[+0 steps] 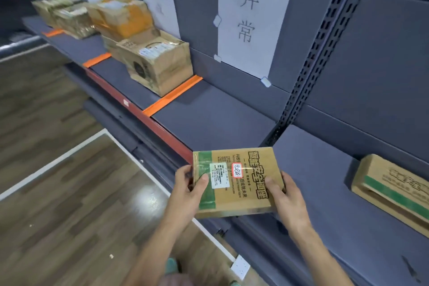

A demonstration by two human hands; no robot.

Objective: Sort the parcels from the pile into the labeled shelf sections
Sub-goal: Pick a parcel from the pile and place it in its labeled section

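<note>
Box [394, 190] at right cut off by frame edge, far parcels [67, 16] blurred, parcel label [219, 175] print unreadable

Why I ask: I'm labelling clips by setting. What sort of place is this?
Likely a parcel sorting room: a grey shelf divided by orange strips, a handwritten paper sign on its back panel, cardboard parcels on it; left hand and right hand hold another parcel.

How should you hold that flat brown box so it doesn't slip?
Hold the box by its two opposite side edges, hands coming in from left and right, thumbs on top. It is wide and thin, so a grip on each edge keeps it level, as the left hand and right hand do now.
</note>
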